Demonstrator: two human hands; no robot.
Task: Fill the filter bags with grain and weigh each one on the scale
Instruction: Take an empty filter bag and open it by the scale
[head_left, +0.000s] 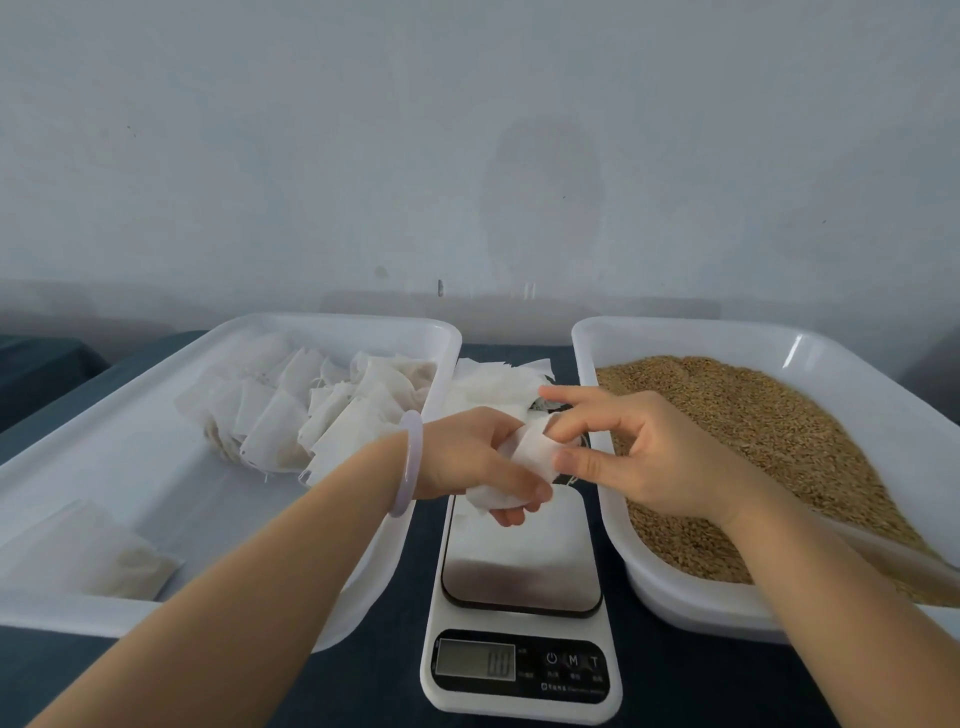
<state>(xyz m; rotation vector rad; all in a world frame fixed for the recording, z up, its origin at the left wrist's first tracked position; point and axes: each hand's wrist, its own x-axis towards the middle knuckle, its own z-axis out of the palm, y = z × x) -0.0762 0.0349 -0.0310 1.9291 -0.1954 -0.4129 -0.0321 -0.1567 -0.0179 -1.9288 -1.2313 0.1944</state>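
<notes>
- A white filter bag (530, 449) is held in the air between both hands, just above the far edge of the scale's steel platform (519, 561)
- The left hand (467, 457) is curled round the bag's lower part, with a pale bracelet (408, 462) worn at the wrist
- The bag's upper edge is pinched by the right hand (649, 457) between thumb and a bent finger, while the forefinger is held out straight above it
- A white kitchen scale (519, 691) is set on the dark tablecloth (389, 675) in the narrow lane between two trays; 0.0 is shown on its display (475, 661)
- The lane is closed in on the left by the rim of a white tray (337, 325), in which a heap of filled bags (311, 410) is piled towards the far right corner and one more bag (104, 556) is laid near the front left
- On the right, the lane is bounded by the rim of a second white tray (675, 332), which is heaped with brown grain (753, 426)
- A loose stack of flat bags (493, 384) is seen behind the hands, between the trays' far ends
- Each tray's near inner corner is crossed by a forearm; open cloth is left only in front of the scale and beside its base
</notes>
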